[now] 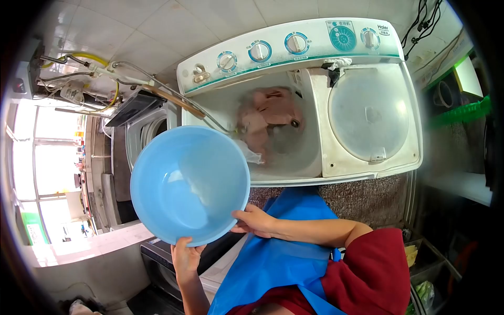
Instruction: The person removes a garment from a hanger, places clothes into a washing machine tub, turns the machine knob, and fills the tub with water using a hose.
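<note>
A light blue plastic basin (157, 163) is held up at the left of the washing machine, tilted so its inside faces me. My left hand (186, 257) grips its bottom rim, fingers closed over the edge. At the lower right of the rim, my right hand (253, 219) is also closed on it. The basin looks bare inside apart from a wet-looking sheen. Behind it, the open tub (210, 97) of the twin-tub washing machine (241, 65) contains pinkish-brown cloth (275, 110) in water. A hose (181, 96) reaches into the tub, near a clear plastic piece (249, 153).
A round translucent lid (369, 113) covers the spin side. Dials (296, 43) line the back panel. A wooden stick (173, 100) leans at the tub's left edge. Pipes and a yellow hose (115, 94) run along the wall. A dark appliance (160, 265) stands below the basin.
</note>
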{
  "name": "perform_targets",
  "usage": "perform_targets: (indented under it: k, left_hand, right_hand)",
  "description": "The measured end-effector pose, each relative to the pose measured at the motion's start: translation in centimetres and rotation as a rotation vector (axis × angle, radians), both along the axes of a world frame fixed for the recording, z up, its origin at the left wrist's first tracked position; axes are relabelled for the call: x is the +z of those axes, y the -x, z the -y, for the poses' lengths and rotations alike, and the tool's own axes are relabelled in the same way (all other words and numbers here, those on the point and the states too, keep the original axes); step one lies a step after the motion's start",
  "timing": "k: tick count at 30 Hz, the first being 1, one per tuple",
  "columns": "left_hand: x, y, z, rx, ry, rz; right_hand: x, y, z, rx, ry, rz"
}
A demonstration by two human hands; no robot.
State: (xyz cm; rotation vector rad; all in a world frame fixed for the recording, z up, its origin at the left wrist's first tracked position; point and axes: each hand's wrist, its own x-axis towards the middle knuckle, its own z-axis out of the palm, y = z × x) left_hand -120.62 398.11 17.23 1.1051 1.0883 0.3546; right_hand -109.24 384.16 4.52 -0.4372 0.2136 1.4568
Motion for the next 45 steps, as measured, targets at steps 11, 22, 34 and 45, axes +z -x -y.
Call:
perform_targets:
  k: [11,22,34,45]
  left_hand:
    - [0.3,0.1,-0.3,-0.011,-0.020,0.037]
    - [-1.6,1.7,-1.4,0.076,0.122,0.089]
    - [-1.8,2.5,-0.5,0.129,0.133,0.118]
    - [-2.1,4.0,0.7,0.182,0.135,0.163]
  right_hand:
    - [0.5,-0.2,-0.2,-0.018,0.001,0.013]
    - [1.0,-0.5,0.0,-0.049,0.002,0.326]
    - [0.6,0.4,0.0,-0.075,-0.001,0.405]
    - [0.7,1.2,0.3,-0.086,-0.011,0.495]
